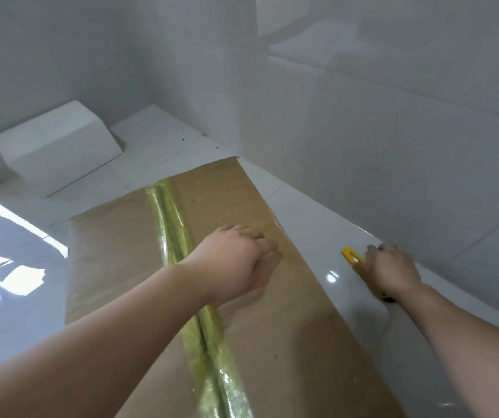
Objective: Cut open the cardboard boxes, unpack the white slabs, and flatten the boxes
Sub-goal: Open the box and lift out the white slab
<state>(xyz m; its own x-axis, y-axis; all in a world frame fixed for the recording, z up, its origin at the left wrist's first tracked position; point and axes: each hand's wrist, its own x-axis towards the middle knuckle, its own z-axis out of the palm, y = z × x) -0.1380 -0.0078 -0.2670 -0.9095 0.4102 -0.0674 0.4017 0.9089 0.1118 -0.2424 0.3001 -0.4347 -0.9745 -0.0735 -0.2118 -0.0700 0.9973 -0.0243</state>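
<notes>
box [139,267] on floor [317,236] | knife [351,257] right of box | slab [58,143], perhaps two, behind-left

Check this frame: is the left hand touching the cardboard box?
Touching. The head view shows the left hand lying palm-down on the cardboard box, right of the taped seam, no gap visible beneath its fingers.

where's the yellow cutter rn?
In the head view the yellow cutter lies on the glossy white floor, right of the taped cardboard box, under the right hand that is on it.
</notes>
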